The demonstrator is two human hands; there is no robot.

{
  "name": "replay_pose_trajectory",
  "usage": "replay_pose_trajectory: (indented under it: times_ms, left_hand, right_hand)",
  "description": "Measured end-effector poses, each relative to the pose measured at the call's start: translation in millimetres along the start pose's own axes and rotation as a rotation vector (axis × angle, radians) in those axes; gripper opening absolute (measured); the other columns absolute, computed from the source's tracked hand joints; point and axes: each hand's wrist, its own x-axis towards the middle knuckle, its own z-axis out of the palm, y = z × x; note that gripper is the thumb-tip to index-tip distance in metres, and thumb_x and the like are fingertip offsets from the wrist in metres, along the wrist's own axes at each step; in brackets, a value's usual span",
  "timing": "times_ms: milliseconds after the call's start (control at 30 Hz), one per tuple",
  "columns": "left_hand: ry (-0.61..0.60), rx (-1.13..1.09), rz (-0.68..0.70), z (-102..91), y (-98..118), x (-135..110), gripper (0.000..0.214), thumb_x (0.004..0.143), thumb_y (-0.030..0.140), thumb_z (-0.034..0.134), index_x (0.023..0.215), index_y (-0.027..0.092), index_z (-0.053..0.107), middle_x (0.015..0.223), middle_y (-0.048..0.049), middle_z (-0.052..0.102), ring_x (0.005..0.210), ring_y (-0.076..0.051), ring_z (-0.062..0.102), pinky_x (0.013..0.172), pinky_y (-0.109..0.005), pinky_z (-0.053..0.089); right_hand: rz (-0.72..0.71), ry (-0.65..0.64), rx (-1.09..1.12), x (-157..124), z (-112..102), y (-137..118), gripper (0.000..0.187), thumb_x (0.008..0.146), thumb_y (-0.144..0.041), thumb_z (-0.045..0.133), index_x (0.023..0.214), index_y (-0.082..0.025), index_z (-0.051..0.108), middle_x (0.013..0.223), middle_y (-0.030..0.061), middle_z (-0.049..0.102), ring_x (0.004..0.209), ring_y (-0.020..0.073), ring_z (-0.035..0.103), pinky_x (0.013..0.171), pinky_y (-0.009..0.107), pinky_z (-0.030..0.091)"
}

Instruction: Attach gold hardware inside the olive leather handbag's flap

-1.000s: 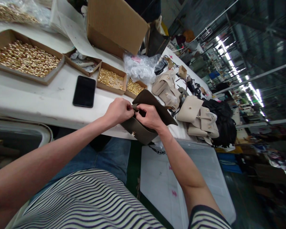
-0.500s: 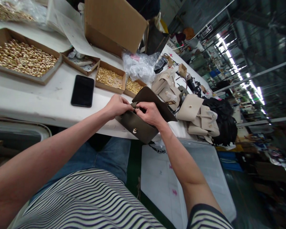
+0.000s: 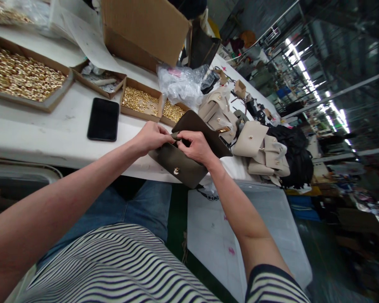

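A dark olive handbag (image 3: 186, 167) lies at the table's front edge, its flap (image 3: 205, 132) folded back and a gold clasp on its front. At the bag's opening, my left hand (image 3: 154, 136) is closed, thumb and fingers pinching the bag's upper edge at its left end. My right hand (image 3: 196, 147) is closed beside it, its fingertips bent into the opening and pressed at the same edge. The two hands nearly touch. Whether a small part sits between the fingertips is hidden.
Cardboard trays of gold hardware (image 3: 22, 75) and a black phone (image 3: 103, 119) lie to the left. A large carton (image 3: 145, 33) and plastic bags (image 3: 183, 84) stand behind. Beige bags (image 3: 265, 153) are piled right. A translucent bin (image 3: 214, 235) is below the table edge.
The view has shifted slightly, so the table's contents appear a little further left. Both hands stay at the bag's opening, with small finger movements.
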Motion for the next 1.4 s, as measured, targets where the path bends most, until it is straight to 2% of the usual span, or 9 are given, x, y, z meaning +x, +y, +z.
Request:
replay_pose_trajectory:
  times_ms: [100,233,367,500,700,833,1033,1167,1400]
  left_hand:
    - [0.028,0.024,-0.012,2.1,4,-2,0.023,0.065,0.035,0.081,0.067,0.013,0.081,0.06,-0.0065,0.067,0.058,-0.016,0.051,0.053,-0.029,0.03]
    - [0.085,0.194,0.107,6.9,9,-8,0.017,0.071,0.028,0.072,0.066,0.013,0.078,0.059,-0.0052,0.066,0.06,-0.017,0.054,0.055,-0.03,0.032]
    - [0.145,0.374,0.259,9.9,11,-17,0.018,0.076,0.023,0.065,0.072,0.013,0.079,0.064,-0.0062,0.069,0.066,-0.021,0.062,0.062,-0.032,0.037]
    - [0.189,0.546,0.292,8.4,15,-24,0.021,0.084,0.028,0.064,0.083,0.016,0.081,0.076,-0.0093,0.075,0.072,-0.025,0.066,0.064,-0.034,0.04]
    - [0.098,0.856,0.475,7.1,24,-30,0.023,0.087,0.024,0.061,0.089,0.014,0.081,0.086,-0.0167,0.076,0.083,-0.033,0.07,0.076,-0.04,0.044]
    - [0.097,0.741,0.468,8.6,21,-29,0.02,0.083,0.022,0.062,0.088,0.014,0.08,0.083,-0.0145,0.075,0.077,-0.03,0.067,0.071,-0.038,0.042]
    - [0.062,0.471,0.343,2.6,21,-22,0.02,0.077,0.024,0.062,0.074,0.013,0.078,0.064,-0.0071,0.07,0.063,-0.022,0.061,0.062,-0.033,0.038]
    - [0.037,0.434,0.32,-1.7,22,-16,0.023,0.075,0.029,0.063,0.072,0.013,0.079,0.061,-0.0067,0.069,0.064,-0.022,0.063,0.06,-0.031,0.038]
    - [0.073,0.469,0.375,1.9,22,-17,0.024,0.073,0.028,0.06,0.068,0.013,0.077,0.059,-0.0067,0.067,0.061,-0.021,0.062,0.059,-0.032,0.036]
  right_hand:
    - [-0.014,-0.011,-0.021,0,-2,-1,0.011,0.097,-0.022,0.061,0.092,-0.019,0.07,0.094,0.0057,0.074,0.087,0.0242,0.069,0.085,0.034,0.053]
    - [-0.021,-0.023,-0.01,0,-2,-6,0.009,0.097,-0.022,0.063,0.091,-0.019,0.069,0.094,0.006,0.073,0.088,0.0249,0.068,0.086,0.034,0.053]
    - [-0.04,0.018,-0.006,1,1,-5,0.012,0.096,-0.021,0.063,0.085,-0.019,0.069,0.088,0.0052,0.072,0.081,0.0235,0.067,0.08,0.033,0.052]
    - [0.001,0.065,-0.009,2,5,-1,0.012,0.096,-0.024,0.064,0.089,-0.019,0.074,0.096,0.0066,0.078,0.088,0.0256,0.073,0.087,0.035,0.056]
    - [0.01,0.049,0.053,-2,4,-11,0.014,0.098,-0.024,0.064,0.089,-0.02,0.075,0.099,0.0063,0.079,0.093,0.0259,0.074,0.09,0.035,0.058]
    - [-0.012,0.052,0.11,-7,3,-17,0.013,0.098,-0.021,0.065,0.092,-0.019,0.077,0.101,0.0062,0.078,0.095,0.0256,0.074,0.092,0.035,0.059]
    - [-0.023,0.133,0.167,-6,10,-8,0.018,0.099,-0.022,0.067,0.086,-0.018,0.08,0.095,0.0066,0.078,0.091,0.0259,0.076,0.089,0.034,0.06]
    - [-0.019,0.12,0.169,-4,10,-7,0.019,0.098,-0.021,0.066,0.084,-0.017,0.078,0.092,0.0058,0.077,0.086,0.0246,0.074,0.084,0.032,0.057]
    - [0.03,0.048,0.128,-3,5,-14,0.019,0.096,-0.019,0.061,0.083,-0.015,0.074,0.084,0.0036,0.073,0.079,0.0209,0.067,0.076,0.03,0.049]
